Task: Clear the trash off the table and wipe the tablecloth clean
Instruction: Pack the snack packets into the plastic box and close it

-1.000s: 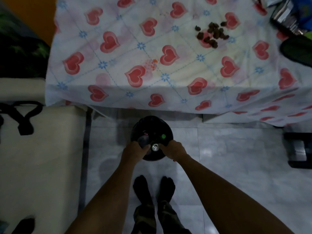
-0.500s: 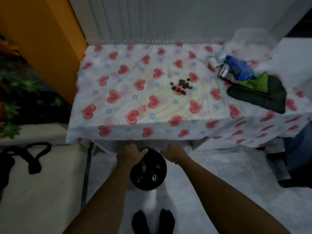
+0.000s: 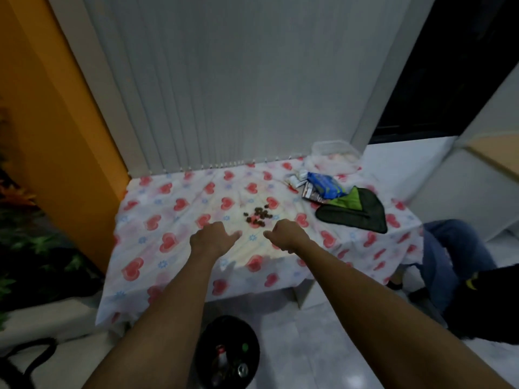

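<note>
— Biggest thing in front of you?
— A table (image 3: 303, 293) against grey blinds (image 3: 224, 94). A tablecloth (image 3: 168, 248) covers it: white, red hearts, small blue flowers, rumpled, hanging over the near edge.

— On the floor?
— A black bin (image 3: 227, 332), standing on pale tiles (image 3: 323, 346) between my forearms, just short of the table's near edge. There is rubbish inside; a can top (image 3: 242, 369) and a green cap (image 3: 245, 346) show.

— Anything to wipe with?
— A dark cloth (image 3: 356, 217) with a green fold, lying flat on the right side of the table, well apart from both hands.

— Your hands?
— My left hand (image 3: 210, 238) is over the middle of the tablecloth, back up, thumb out toward the right, fingers drooping loose. Nothing in it. My right hand (image 3: 286, 234) is beside it in the same pose, thumb toward the left, also holding nothing. There is a gap between the thumbs. Whether either hand touches the fabric, I cannot tell.

— The trash?
— At the far right corner a blue packet (image 3: 323, 186) lies on silver wrappers (image 3: 309, 195). A clear plastic tub (image 3: 334, 153) sits behind them by the blinds.

— Smallest?
— Dark crumbs (image 3: 257, 216), a loose cluster on the tablecloth just beyond the gap between my hands.
</note>
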Tool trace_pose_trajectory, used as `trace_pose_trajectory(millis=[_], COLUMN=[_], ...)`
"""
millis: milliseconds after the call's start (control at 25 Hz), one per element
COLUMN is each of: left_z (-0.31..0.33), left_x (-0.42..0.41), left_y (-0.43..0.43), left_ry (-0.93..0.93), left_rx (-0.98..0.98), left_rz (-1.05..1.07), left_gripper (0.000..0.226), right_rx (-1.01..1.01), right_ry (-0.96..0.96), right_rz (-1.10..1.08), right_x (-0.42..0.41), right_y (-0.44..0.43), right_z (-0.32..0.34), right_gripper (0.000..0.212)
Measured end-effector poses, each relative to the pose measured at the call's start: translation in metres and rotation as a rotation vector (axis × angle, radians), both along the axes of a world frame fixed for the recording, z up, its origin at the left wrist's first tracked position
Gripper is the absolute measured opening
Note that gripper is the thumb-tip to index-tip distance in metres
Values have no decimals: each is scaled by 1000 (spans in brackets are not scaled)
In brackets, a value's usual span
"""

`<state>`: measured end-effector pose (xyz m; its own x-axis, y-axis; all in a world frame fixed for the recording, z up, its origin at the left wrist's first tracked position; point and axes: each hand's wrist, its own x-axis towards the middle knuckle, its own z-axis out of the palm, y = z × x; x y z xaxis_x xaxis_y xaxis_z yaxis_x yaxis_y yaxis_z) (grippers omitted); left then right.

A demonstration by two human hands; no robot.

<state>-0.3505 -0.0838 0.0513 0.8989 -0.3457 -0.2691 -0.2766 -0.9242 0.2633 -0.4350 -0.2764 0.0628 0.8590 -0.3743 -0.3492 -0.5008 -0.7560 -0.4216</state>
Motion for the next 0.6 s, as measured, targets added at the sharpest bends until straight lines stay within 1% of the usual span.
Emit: trace_pose_trajectory(millis=[200,280,440,600], left_z=[29,36,50,57], left_x=[3,-2,-16,-13], left_y=[-73,-104,-175,-240], left_ry=[-43,-43,-42,-51], left_rx=[-17,-30,-10,-8], left_rz=[-100,-137,-219,-217], left_gripper=[75,76,78,76], right_rx=[-89,-108,-66,-68], right_ry=[-28,-34,-39,-35], right_rz=[-77,-106,-197,-200], right_x=[-27,-41,-68,-70], right_y=[-69,-97,-161,-230], right_z=[41,48,59,53], right_gripper=[50,46,42,46])
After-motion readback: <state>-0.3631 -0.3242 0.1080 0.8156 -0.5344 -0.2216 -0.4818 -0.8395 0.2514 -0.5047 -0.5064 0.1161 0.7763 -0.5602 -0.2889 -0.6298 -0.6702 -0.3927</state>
